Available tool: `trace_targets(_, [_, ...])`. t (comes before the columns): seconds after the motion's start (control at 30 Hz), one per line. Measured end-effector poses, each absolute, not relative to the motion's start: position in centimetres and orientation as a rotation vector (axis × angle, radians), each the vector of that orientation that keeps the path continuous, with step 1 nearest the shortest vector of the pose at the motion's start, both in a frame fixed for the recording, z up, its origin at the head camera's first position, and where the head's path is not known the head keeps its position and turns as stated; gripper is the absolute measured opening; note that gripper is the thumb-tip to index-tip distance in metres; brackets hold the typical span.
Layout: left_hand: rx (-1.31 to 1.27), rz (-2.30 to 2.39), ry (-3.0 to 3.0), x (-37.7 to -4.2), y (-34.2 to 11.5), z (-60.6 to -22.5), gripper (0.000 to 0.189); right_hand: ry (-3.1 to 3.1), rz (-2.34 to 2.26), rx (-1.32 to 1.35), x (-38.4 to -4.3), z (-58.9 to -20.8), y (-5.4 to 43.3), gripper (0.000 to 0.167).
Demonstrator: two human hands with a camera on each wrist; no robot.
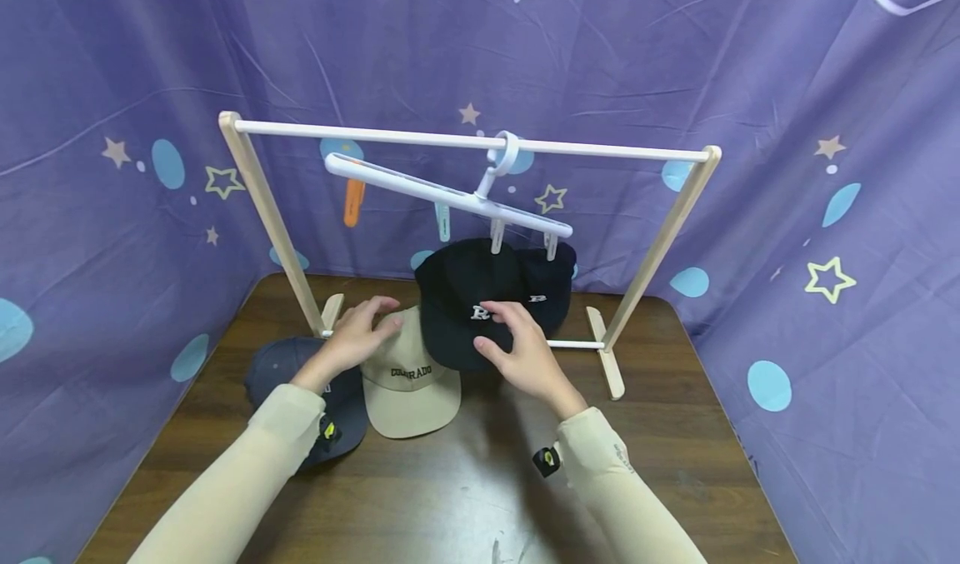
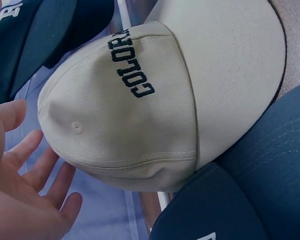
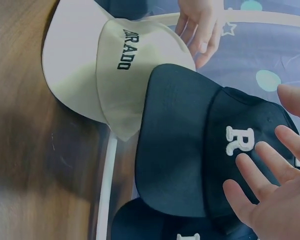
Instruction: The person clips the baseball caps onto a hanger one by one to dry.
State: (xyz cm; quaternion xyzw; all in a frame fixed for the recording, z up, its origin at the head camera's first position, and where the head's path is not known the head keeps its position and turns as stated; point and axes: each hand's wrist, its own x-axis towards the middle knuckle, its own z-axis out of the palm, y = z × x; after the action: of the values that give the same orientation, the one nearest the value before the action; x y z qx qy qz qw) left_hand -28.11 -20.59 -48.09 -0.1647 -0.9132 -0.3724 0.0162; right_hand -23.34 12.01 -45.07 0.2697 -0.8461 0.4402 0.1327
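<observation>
A beige cap (image 1: 417,406) lettered COLORADO sits brim forward on the table. My left hand (image 1: 352,336) is at its crown, fingers loosely bent; in the left wrist view the fingertips (image 2: 50,156) are beside the crown, and I cannot tell whether they touch it. A black cap (image 1: 454,285) with a white R hangs from a clip on a white hanger (image 1: 420,186). My right hand (image 1: 525,356) hovers before it with fingers spread, holding nothing. Behind hangs another dark cap (image 1: 553,277) marked B, partly covered. At left lies a navy cap (image 1: 281,372), partly under my left forearm.
A rack with a white top rail (image 1: 360,133) and wooden legs (image 1: 663,247) carries the tilted hanger. An orange clip (image 1: 353,203) and a light blue clip (image 1: 442,222) hang from the hanger without caps. Purple curtain (image 1: 787,172) surrounds the wooden table (image 1: 420,497).
</observation>
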Motion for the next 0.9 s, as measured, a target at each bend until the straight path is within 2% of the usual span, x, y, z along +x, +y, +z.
trace_targets(0.9, [-0.506, -0.996, -2.919, -27.8, -20.4, -49.0, 0.049, -2.532, 1.374, 0.782, -22.7, -47.4, 10.7, 0.053])
